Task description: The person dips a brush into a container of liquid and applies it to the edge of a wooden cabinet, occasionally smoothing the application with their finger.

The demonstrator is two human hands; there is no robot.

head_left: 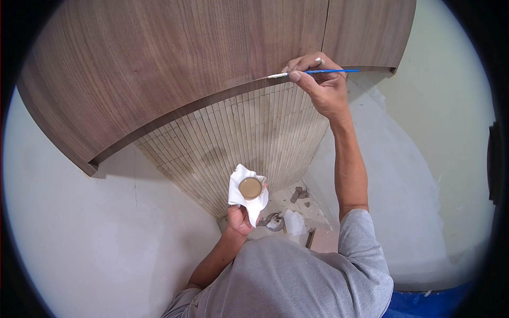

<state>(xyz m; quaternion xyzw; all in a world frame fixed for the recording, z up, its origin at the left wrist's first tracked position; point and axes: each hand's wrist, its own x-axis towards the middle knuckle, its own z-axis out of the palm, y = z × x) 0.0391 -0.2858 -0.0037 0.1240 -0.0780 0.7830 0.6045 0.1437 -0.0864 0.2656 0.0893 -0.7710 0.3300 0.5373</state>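
Note:
Between the thumb and fingers of my right hand (321, 87) is a thin blue paintbrush (339, 70). Its tip meets or nearly meets the lower edge of a brown wood-grain panel (185, 47); exact contact cannot be made out. A white smudge marks one finger. Lower down, my left hand (242, 219) is closed around a crumpled white cloth or paper (239, 175) with a small round cup (250, 188) in it. Smooth tan-brown liquid shows inside the cup. The cloth hides part of the left fingers.
Below the panel stands a wall of narrow beige tiles (233, 132). Pale plastered walls (382, 175) flank it. Small rubble (298, 195), a dark round item (274, 222) and a white scrap (295, 222) lie on the floor. Blue sheeting (424, 304) is at lower right.

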